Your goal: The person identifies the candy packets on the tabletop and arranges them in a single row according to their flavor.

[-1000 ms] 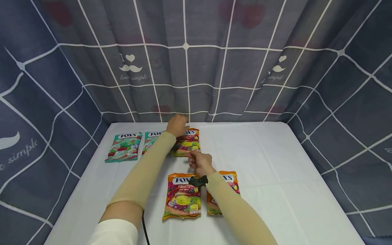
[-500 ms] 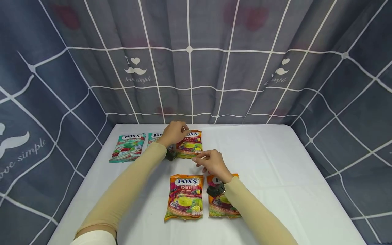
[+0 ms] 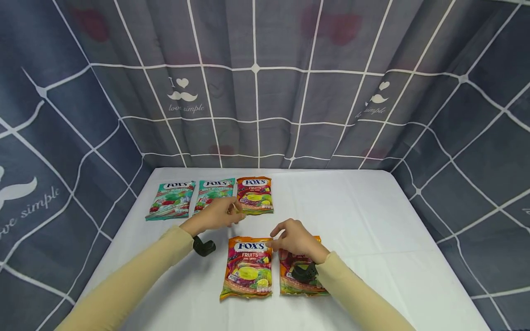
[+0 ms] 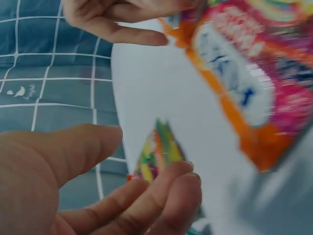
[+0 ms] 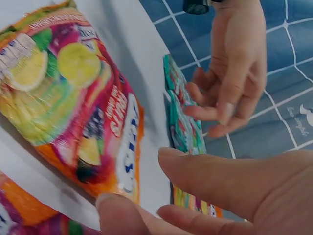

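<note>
Two orange-edged Fox's fruits candy bags lie flat in front: a left one and a right one, partly covered by my right hand. That hand's fingertips are at the left bag's upper right corner; in the right wrist view, its thumb and index finger stand apart beside this bag. My left hand hovers with fingers loosely bent, thumb away from fingertips, nothing between them. It overlaps the lower edge of a teal mint candy bag, beside a third fruits bag.
Another teal mint bag lies at the far left of the back row. The white tabletop extends to the right of the bags. A grey-blue curtain with white grid lines surrounds the back and sides.
My left hand has drawn back from the back-row fruits bag, toward me and left, uncovering the second mint bag. My right hand has moved from that fruits bag down to the front-left fruits bag's corner.
</note>
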Motion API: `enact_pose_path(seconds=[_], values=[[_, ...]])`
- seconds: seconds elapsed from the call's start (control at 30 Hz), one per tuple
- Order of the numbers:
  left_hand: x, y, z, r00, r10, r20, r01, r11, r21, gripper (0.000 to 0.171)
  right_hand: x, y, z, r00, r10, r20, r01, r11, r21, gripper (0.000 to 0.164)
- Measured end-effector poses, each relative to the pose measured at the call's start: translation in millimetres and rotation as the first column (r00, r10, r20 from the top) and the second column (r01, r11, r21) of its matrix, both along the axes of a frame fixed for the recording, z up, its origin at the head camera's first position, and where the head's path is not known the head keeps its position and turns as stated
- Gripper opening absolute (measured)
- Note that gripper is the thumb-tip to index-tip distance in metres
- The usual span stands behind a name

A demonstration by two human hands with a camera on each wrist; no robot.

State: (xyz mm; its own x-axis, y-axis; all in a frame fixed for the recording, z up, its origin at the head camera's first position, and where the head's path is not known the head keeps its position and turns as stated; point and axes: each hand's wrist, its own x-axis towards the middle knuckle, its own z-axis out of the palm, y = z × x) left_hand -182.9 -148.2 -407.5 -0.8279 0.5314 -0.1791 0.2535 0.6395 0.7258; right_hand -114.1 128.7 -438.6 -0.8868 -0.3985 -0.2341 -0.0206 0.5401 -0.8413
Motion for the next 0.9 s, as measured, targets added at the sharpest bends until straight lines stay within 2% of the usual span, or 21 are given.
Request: enact_pose_path(seconds=[0.1,0.23,0.4,0.47,0.67,0.77,0.9], values=[[17.8,-9,-8.3,0.997,0.037,0.065,-0.036,0.999,-0.020,0.032,9.1,-1,-0.4,1.000,0.019,0.000,-0.019,1.000,0.001,0.037],[39.1,-16,-14.6,0.991,0.055,0.122,-0.051,0.998,-0.035,0.030,20.8,-2,-2.7,0.999,0.031,-0.011,-0.031,0.999,0.019,0.037],[60.7,-21,-21.7,0.988,0.060,0.145,-0.060,0.998,-0.003,0.028,32.5,-3,-4.3,1.000,0.026,0.002,-0.026,1.000,-0.001,0.041],[67.3,-24,-26.0,0.986,0.062,0.154,-0.059,0.998,-0.020,0.026,37.1,-4,-5.4,1.000,0.024,0.006,-0.024,1.000,-0.006,0.040],[77.0,-31,-38.0,0.971,0.086,0.224,-0.066,0.993,-0.097,0.029,47.3,-8,-13.6,0.999,0.040,-0.008,-0.041,0.998,-0.042,0.031],[78.4,-33,-43.7,0.957,0.082,0.277,-0.063,0.995,-0.080,0.030,51.2,-10,-17.3,0.999,0.044,0.003,-0.043,0.997,-0.063,0.030],[79.5,-35,-50.3,0.944,0.044,0.326,-0.033,0.999,-0.038,0.032,54.1,-12,-21.3,1.000,0.028,0.009,-0.027,0.997,-0.070,0.028]])
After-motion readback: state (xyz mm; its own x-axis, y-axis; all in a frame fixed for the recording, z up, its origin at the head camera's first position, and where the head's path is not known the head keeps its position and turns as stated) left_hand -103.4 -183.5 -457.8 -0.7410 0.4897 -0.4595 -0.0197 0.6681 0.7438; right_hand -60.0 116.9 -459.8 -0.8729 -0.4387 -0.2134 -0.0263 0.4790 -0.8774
